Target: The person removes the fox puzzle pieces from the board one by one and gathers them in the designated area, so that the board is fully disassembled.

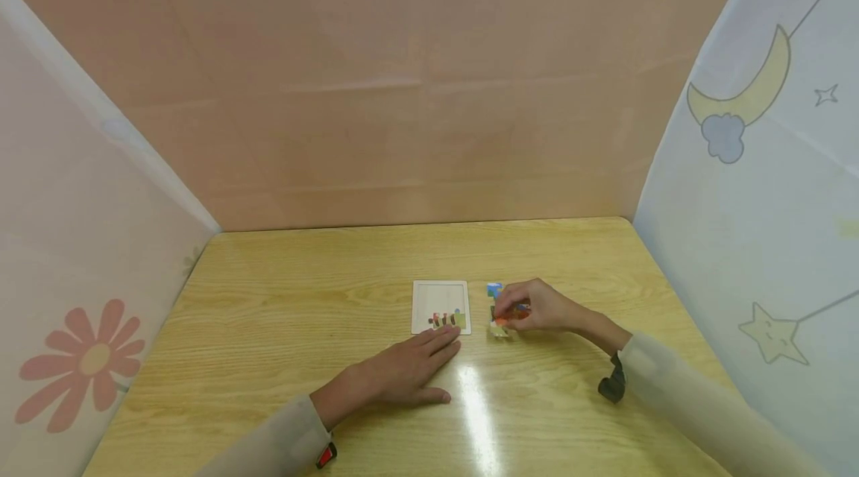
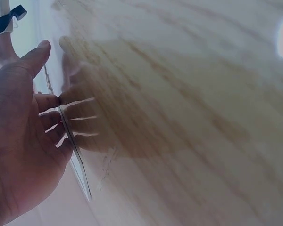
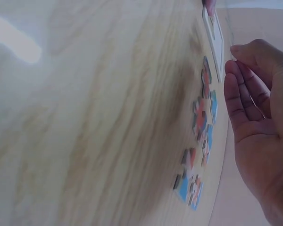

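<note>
A white square puzzle tray (image 1: 439, 285) lies on the table with several joined pieces (image 1: 444, 320) along its lower part. My left hand (image 1: 412, 371) lies with straight fingers at the tray's lower edge, fingertips close to those pieces. Right of the tray, my right hand (image 1: 537, 307) hovers with bent fingers over loose puzzle pieces (image 3: 200, 115), hiding some of them in the head view. Its thumb and fingertips are near each other in the right wrist view, and no piece shows between them. A yellowish piece (image 1: 498, 330) sits just below those fingertips.
The wooden table (image 1: 302, 276) reaches back to a plain brownish wall sheet (image 1: 423, 127). Patterned sheets stand at both sides. A blue puzzle piece (image 1: 493, 288) lies just beyond the right hand.
</note>
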Demonstrator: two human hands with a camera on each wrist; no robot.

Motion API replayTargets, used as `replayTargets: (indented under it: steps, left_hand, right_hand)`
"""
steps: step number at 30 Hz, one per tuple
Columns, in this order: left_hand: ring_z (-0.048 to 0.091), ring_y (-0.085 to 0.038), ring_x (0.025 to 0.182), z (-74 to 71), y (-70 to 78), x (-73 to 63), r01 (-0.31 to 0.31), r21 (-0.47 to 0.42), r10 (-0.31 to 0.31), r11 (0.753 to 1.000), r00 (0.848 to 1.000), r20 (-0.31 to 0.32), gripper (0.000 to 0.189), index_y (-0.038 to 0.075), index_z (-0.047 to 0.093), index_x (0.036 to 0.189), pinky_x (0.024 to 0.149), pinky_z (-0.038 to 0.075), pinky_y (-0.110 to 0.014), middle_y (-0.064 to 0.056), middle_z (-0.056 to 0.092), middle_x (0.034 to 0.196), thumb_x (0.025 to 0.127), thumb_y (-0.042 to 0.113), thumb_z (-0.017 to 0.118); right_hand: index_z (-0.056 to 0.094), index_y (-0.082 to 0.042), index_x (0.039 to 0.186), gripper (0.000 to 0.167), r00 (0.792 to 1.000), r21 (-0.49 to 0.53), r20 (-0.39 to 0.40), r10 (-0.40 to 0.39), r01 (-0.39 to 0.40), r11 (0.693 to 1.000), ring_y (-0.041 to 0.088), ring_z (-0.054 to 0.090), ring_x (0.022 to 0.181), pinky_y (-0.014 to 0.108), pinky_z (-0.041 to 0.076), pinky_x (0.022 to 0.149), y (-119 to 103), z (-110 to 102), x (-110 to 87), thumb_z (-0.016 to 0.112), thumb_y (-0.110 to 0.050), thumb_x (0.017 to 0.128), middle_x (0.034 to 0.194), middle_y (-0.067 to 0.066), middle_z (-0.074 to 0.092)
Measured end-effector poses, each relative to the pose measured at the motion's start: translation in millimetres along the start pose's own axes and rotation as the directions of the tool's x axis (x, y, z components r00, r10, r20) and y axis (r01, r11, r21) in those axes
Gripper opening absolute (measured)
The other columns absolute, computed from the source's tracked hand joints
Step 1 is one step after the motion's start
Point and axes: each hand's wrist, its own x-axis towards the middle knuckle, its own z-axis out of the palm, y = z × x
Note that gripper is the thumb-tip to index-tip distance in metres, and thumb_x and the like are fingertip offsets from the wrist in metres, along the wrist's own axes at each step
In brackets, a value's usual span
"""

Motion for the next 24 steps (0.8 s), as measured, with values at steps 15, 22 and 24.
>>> replayTargets:
  steps: [15, 22, 24]
  left_hand:
    - [0.017, -0.027, 0.164, -2.1, 0.2, -1.2, -0.004, -0.004, 0.004, 1.0, 1.0, 0.005, 0.083, 0.005, 0.027, 0.168, 0.13, 0.025, -0.039, -0.011, 0.017, 0.177, 0.109, 0.06, 0.047]
    - [0.017, -0.026, 0.164, -1.4, 0.3, -0.7, 0.0, -0.004, 0.0, 1.0, 1.0, 0.009, 0.083, 0.006, 0.026, 0.168, 0.13, 0.025, -0.039, -0.011, 0.016, 0.177, 0.109, 0.061, 0.046]
    - [0.017, -0.027, 0.164, -0.9, 0.2, -0.4, -0.002, -0.002, 0.002, 1.0, 1.0, 0.007, 0.083, 0.006, 0.027, 0.168, 0.13, 0.025, -0.039, -0.011, 0.017, 0.177, 0.109, 0.06, 0.047]
  right_hand:
    - [0.083, -0.009, 0.103, 0.017, 0.999, -0.089, -0.012, -0.032, 0.031, 0.996, 0.019, 0.074, 0.097, 0.028, 0.063, 0.075, 1.5, 7.7, -12.3, 0.085, 0.0, 0.088, 0.105, 0.005, 0.08]
    - [0.083, -0.012, 0.1, 0.017, 1.0, -0.104, -0.01, 0.005, -0.006, 0.995, 0.02, 0.074, 0.105, 0.028, 0.063, 0.086, 1.2, 12.8, -15.8, 0.087, -0.001, 0.087, 0.106, 0.002, 0.08]
    - [0.083, -0.012, 0.099, 0.017, 1.0, -0.107, -0.009, -0.008, 0.007, 0.994, 0.022, 0.075, 0.105, 0.029, 0.063, 0.087, 2.0, 14.1, -15.9, 0.087, -0.001, 0.086, 0.105, 0.002, 0.08]
